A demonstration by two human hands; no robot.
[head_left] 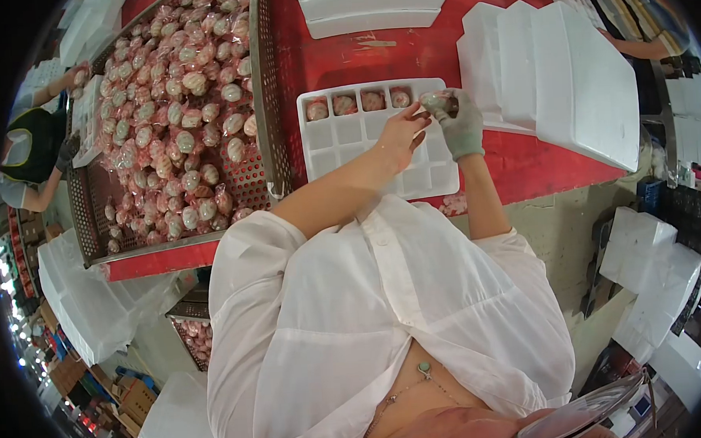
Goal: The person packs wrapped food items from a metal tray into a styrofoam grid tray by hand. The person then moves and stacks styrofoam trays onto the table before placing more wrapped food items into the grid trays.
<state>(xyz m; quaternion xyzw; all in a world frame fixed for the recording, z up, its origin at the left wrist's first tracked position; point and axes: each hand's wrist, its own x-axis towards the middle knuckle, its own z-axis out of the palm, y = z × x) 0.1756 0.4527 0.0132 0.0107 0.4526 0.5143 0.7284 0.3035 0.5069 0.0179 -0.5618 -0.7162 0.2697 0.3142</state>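
Four wrapped balls [344,104] line the far row of a tray [349,132]; most compartments look unfilled. At its far right corner, the right hand [463,126] has fingers around another ball [437,101]; the left hand [398,141], fingers loosely parted, is beside it. Left of the tray, a crate [271,88] holds many more.

Red worktable [334,57], pale floor [577,227], bright lights [22,362] far left.

Bright red across the tabletop [342,65], upper centre of the frame. Plain white on the divided tray [348,132] just below and on the shirt [450,301], lower centre. Mottled pale green, white and pinkish red over the wrapped pieces [184,140], upper left. Greyish green on the gloved right hand [461,128]. Dark green, edged yellow, on the apron [28,141], far left.
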